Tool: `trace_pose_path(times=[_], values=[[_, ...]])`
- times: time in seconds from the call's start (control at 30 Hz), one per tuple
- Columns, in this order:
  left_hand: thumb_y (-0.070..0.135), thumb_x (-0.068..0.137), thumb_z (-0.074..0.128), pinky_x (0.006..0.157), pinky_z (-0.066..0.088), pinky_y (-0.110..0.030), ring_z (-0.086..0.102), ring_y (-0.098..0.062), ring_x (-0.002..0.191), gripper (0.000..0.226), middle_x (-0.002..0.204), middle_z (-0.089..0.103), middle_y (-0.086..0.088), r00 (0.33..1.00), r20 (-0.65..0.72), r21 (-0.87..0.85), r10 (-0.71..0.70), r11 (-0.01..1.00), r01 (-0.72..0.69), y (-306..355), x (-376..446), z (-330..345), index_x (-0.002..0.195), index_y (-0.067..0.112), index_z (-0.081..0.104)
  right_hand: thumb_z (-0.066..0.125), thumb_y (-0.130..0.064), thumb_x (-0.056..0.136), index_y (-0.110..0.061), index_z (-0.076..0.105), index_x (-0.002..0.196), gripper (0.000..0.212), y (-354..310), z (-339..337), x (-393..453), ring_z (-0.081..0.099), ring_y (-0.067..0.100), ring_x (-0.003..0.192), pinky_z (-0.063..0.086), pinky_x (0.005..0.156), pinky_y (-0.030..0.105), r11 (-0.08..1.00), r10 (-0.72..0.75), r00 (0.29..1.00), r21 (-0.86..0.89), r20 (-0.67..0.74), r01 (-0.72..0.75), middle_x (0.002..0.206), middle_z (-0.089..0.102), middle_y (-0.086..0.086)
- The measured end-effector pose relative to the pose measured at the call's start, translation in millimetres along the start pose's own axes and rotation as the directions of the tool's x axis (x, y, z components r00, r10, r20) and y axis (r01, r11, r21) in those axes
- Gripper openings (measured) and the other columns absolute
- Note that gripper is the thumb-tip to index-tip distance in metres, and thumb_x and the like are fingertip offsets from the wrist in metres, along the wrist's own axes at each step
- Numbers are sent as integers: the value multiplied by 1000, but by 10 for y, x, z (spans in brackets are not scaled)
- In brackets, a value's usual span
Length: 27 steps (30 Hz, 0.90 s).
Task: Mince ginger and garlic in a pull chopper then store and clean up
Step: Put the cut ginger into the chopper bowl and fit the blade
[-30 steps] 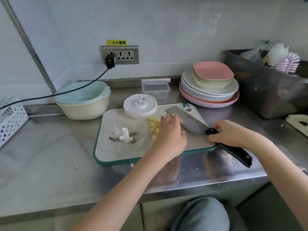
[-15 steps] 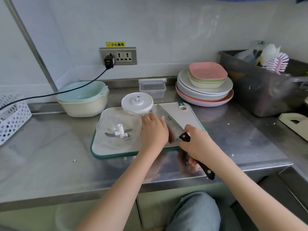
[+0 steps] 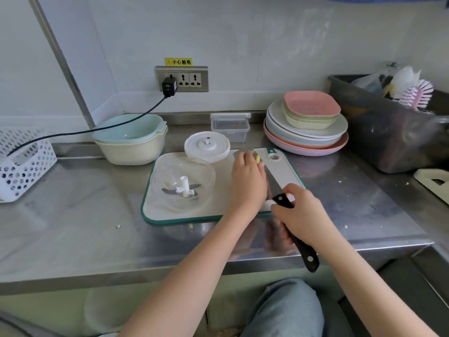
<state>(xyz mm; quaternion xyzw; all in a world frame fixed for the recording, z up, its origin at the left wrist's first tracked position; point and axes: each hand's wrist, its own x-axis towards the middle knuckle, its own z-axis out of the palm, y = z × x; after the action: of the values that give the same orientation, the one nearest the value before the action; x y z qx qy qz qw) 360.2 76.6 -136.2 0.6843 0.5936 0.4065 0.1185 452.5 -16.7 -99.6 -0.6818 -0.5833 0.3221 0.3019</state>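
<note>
Right hand: your right hand is wrapped tight around the black riveted handle of the cleaver, whose broad steel blade runs away from the grip across the board
Left hand: your left hand lies palm down, just left of the blade, fingers cupped over yellow ginger and garlic pieces; how firmly they close on them cannot be told
Ginger and garlic: pale yellow bits peek out past your left fingertips, at the far tip of the blade
Cutting board: a matte white rounded rectangle with a green rim, under both hands, on the brushed steel counter
Chopper bowl: clear round chopper bowl left of your left hand, with a white spindle and curved metal blades inside
Chopper lid: a smooth white disc, the chopper lid, beyond the bowl, touching the board's far edge
Storage box: small clear plastic box with a lid, beyond the lid, near the wall
Plates: stacked pastel plates, round below and square on top, beyond your right hand
</note>
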Motion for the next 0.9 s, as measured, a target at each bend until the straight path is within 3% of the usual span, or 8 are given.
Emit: trace_pose_path(times=[0.23, 0.33, 0.47, 0.53, 0.63, 0.7, 0.83, 0.9], values=[[20, 101, 42, 102, 33, -30, 44, -28, 125, 41, 137, 43, -17, 982, -164, 3, 91, 996, -92, 194, 385, -484, 135, -2, 44, 51, -10, 88, -20, 44, 105, 21, -499, -156, 92, 53, 13, 32, 46, 37, 24, 993, -110, 992, 28, -59, 112, 69, 61, 14], [20, 101, 42, 99, 35, -28, 46, -27, 122, 41, 135, 45, -16, 957, -273, 49, 98, 995, -87, -27, 386, -803, 135, -2, 44, 50, -10, 87, -15, 45, 104, 19, -722, 20, 46, 53, 14, 32, 51, 37, 29, 980, -196, 980, 0, -21, 197, 68, 59, 12], [19, 100, 42, 102, 31, -28, 43, -29, 124, 47, 136, 43, -18, 948, -308, 73, 75, 996, -55, -360, 252, -991, 143, 0, 36, 48, -10, 88, -11, 45, 100, 12, -845, 303, -31, 57, 21, 39, 44, 33, 23, 975, -212, 976, -47, 54, 215, 75, 57, 11], [20, 101, 40, 102, 28, -25, 39, -29, 127, 51, 138, 40, -18, 954, -300, 60, 19, 998, -1, -475, 203, -1021, 148, 2, 27, 49, -11, 88, -11, 45, 100, 12, -863, 419, -58, 61, 30, 48, 48, 35, 29, 971, -221, 973, -84, 65, 226, 74, 56, 10], [17, 100, 41, 97, 26, -22, 38, -30, 125, 41, 134, 40, -17, 954, -300, 62, -13, 998, 33, -543, 162, -1069, 139, 2, 42, 50, -11, 86, -7, 46, 100, 15, -850, 528, -65, 64, 39, 64, 55, 50, 46, 956, -266, 963, -111, 48, 270, 73, 55, 9], [16, 99, 44, 96, 27, -25, 40, -31, 122, 33, 132, 41, -17, 953, -303, 87, -15, 995, 43, -556, 147, -1091, 127, 1, 51, 50, -11, 85, -6, 47, 100, 16, -836, 552, -60, 63, 40, 66, 55, 54, 48, 957, -269, 962, -106, 37, 272, 73, 55, 9], [15, 96, 46, 92, 35, -38, 49, -36, 107, 22, 115, 54, -20, 947, -315, 188, 57, 982, 3, -565, 131, -1103, 104, -3, 55, 49, -11, 86, -7, 46, 98, 13, -801, 557, -38, 61, 35, 56, 51, 40, 36, 960, -259, 965, -102, 27, 261, 71, 53, 8], [13, 97, 44, 89, 36, -40, 53, -36, 101, 19, 109, 58, -19, 967, -239, 309, 89, 951, -11, -516, 90, -1118, 106, -1, 55, 47, -10, 86, -8, 45, 95, 9, -764, 553, -18, 58, 32, 47, 44, 32, 26, 968, -236, 971, -86, 22, 237, 71, 53, 9]])
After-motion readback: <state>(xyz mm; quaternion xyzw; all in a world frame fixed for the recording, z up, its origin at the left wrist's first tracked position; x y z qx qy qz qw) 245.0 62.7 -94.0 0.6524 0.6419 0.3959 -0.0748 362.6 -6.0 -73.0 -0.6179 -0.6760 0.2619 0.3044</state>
